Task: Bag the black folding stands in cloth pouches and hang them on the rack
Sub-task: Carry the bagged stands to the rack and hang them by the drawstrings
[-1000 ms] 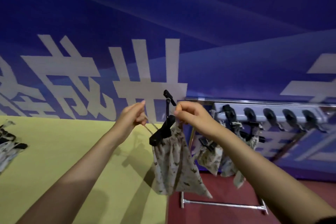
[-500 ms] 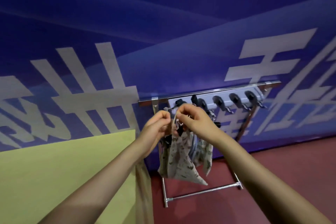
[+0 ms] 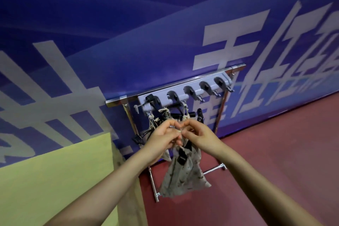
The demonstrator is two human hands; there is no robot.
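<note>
A patterned cloth pouch (image 3: 183, 176) hangs below my two hands, with a black folding stand (image 3: 182, 157) poking out of its mouth. My left hand (image 3: 162, 138) and my right hand (image 3: 199, 136) meet fingertip to fingertip and both pinch the pouch's drawstring at its top. Just behind them stands the chrome rack (image 3: 183, 83) with a grey hook bar (image 3: 190, 93). Other bagged stands (image 3: 159, 117) hang from its left hooks, partly hidden by my hands.
A yellow-green table (image 3: 55, 180) fills the lower left, its corner close to the rack's left leg. Several hooks (image 3: 207, 88) on the bar's right half hold nothing. A blue wall with white lettering rises behind; red floor (image 3: 266, 161) spreads right.
My view swung right from the table toward the rack and closer. My hands came together at the pouch's top, and the pouch moved with them in front of the rack.
</note>
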